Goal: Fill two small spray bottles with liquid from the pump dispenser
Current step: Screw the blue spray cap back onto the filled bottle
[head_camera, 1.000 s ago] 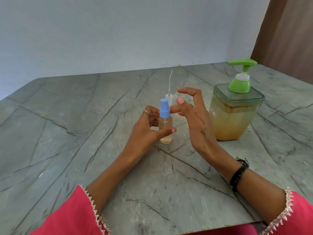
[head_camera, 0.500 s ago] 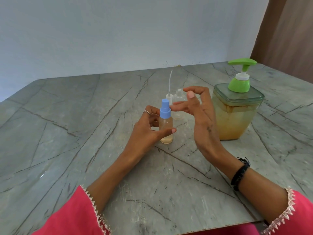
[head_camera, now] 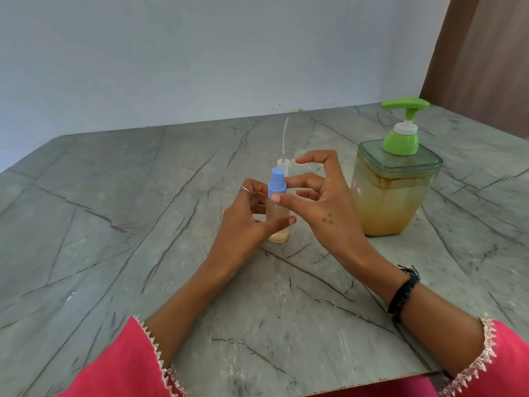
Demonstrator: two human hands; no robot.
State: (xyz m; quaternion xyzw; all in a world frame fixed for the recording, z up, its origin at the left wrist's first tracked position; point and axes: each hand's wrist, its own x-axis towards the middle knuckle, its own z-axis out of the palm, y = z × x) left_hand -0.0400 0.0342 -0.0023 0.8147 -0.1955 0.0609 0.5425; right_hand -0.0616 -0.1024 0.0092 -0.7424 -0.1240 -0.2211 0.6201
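my left hand (head_camera: 246, 222) wraps around the small spray bottle (head_camera: 278, 222), thumb across its front, holding it upright on the marble table (head_camera: 114, 253). its blue spray cap (head_camera: 277, 181) sits on top, and my right hand (head_camera: 320, 204) pinches that cap between thumb and fingertips. just beyond my right fingers stands the second bottle (head_camera: 299, 160), uncapped, with its white sprayer (head_camera: 282, 160) beside it. the pump dispenser (head_camera: 396, 179) stands just right of my right hand, holding yellowish liquid.
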